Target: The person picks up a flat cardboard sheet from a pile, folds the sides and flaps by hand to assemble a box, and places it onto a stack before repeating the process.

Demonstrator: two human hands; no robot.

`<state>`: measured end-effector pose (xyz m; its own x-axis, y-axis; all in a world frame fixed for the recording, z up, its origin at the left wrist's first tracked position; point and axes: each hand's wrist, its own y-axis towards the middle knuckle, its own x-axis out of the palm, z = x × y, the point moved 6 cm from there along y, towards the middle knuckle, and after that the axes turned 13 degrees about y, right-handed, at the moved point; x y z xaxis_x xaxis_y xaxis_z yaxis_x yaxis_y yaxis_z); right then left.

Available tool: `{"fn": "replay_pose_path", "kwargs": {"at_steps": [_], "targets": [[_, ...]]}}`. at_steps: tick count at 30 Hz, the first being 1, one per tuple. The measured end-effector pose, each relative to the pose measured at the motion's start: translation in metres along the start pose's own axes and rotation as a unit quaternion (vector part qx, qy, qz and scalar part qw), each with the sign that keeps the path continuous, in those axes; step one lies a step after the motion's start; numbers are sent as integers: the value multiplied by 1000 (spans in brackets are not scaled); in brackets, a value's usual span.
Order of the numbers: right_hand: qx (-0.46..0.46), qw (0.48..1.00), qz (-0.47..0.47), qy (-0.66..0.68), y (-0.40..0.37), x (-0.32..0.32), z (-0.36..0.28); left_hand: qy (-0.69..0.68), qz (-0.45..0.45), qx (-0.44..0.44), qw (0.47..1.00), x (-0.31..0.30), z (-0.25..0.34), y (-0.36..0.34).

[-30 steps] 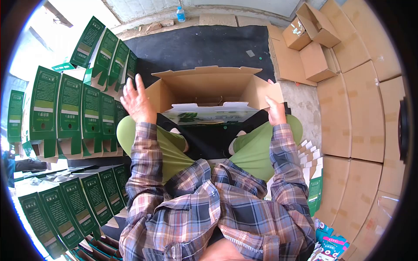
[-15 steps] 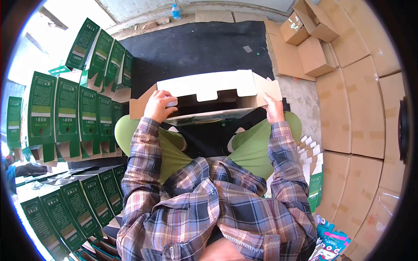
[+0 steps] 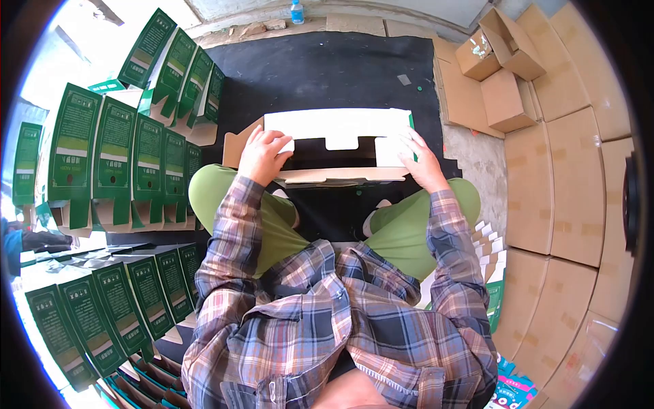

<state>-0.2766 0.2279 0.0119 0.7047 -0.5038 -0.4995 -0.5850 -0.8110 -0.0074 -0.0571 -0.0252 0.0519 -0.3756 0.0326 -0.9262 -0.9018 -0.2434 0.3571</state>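
A carton (image 3: 306, 124) with white card faces and brown inner board lies across my lap, its open side facing up. My left hand (image 3: 262, 155) is closed at its left end, fingers curled over the edge near a small white piece whose kind I cannot make out. Beside that hand the brown left end flap (image 3: 235, 146) sticks outward. At the other end, my right hand (image 3: 426, 163) grips the carton, fingers over the right end flap (image 3: 390, 151), which is folded inward. A notched tab (image 3: 340, 142) hangs from the far panel over the dark opening.
Rows of green printed cartons (image 3: 71, 146) stand on the left, with more green cartons (image 3: 88, 320) nearer me. Brown boxes (image 3: 572, 184) are stacked on the right. Open small boxes (image 3: 507, 102) lie at the back right. A water bottle (image 3: 297, 12) stands beyond the black mat (image 3: 313, 71).
The right end flap has gone from sticking outward to folded in, and my right hand has moved onto it. The near panel's brown edge now shows. The whole view has shifted slightly.
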Motion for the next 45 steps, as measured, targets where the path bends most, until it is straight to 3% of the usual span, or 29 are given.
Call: {"fn": "replay_pose_path", "kwargs": {"at_steps": [1,3,5,7,8,10,11,12,16,18,19,22,23,25,27,29,36,45], "targets": [[1,1000,4,15,0,-1,3,2,1,-4,1000,-12,5,-3],[3,999,4,33,-1,-1,7,25,221,-58,973,-59,12,-22],[22,999,2,50,0,-2,11,17,310,-171,935,-68,-2,-56],[32,999,1,38,1,0,16,-134,294,-236,916,-62,-17,-67],[24,999,3,43,3,0,18,-240,210,-237,918,-44,-24,-66],[17,999,5,48,5,1,18,-287,121,-156,937,-22,-15,-56],[20,999,10,46,6,0,19,-209,45,-95,972,-12,-8,-53],[25,999,14,44,5,0,19,-232,10,-97,968,7,-11,-52],[12,995,63,73,10,1,30,-111,14,-142,984,24,-10,-24],[-2,995,78,67,12,1,33,-70,3,-216,974,27,-10,-16],[-3,995,79,66,10,1,17,-70,4,-215,974,29,-6,-13],[-32,986,46,-160,0,14,-17,27,7,-191,981,28,2,-12],[-30,986,46,-160,-1,17,-20,27,5,-190,981,30,0,-14],[-26,975,22,-221,-3,24,-29,102,-16,-108,989,35,7,-13],[-8,977,17,-213,-3,25,-27,80,-58,-108,989,38,8,-14],[-45,970,24,-238,-3,25,-27,93,-103,-96,986,35,19,-13],[-88,966,17,-245,-3,28,-28,98,-154,-87,979,47,20,-9],[-47,982,31,-179,-10,22,-30,96,-69,-111,987,29,26,-13]]}}
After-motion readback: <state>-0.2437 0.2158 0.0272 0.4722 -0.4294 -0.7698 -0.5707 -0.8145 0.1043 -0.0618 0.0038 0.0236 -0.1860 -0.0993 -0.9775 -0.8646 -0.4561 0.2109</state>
